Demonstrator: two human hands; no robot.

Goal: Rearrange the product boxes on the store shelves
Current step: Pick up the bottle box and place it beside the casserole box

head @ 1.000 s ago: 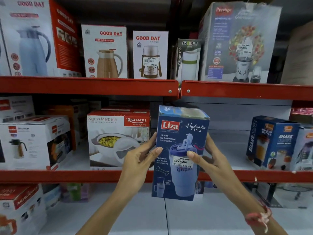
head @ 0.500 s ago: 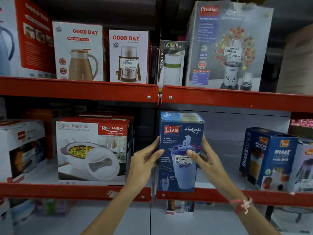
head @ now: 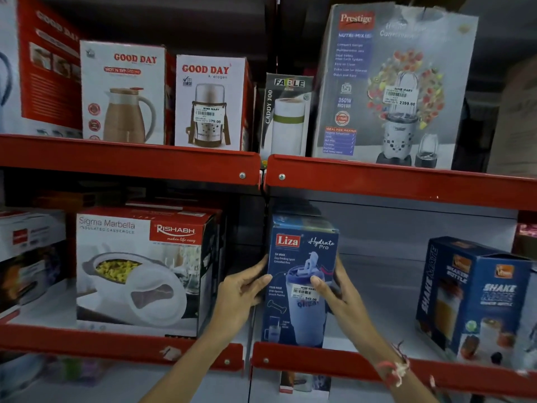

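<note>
The blue Liza box (head: 300, 283) stands upright at the left front edge of the middle shelf (head: 377, 362). Bare shelf lies between it and the Shake Mate box (head: 470, 301). The left hand (head: 239, 296) and right hand (head: 334, 292) clasp its sides, thumbs across the front.

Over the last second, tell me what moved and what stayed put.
Both hands, left hand and right hand, carried the Liza box from in front of the shelf edge back onto the middle shelf, far left of the right bay. The grip is unchanged, and the other boxes kept their places.
</note>
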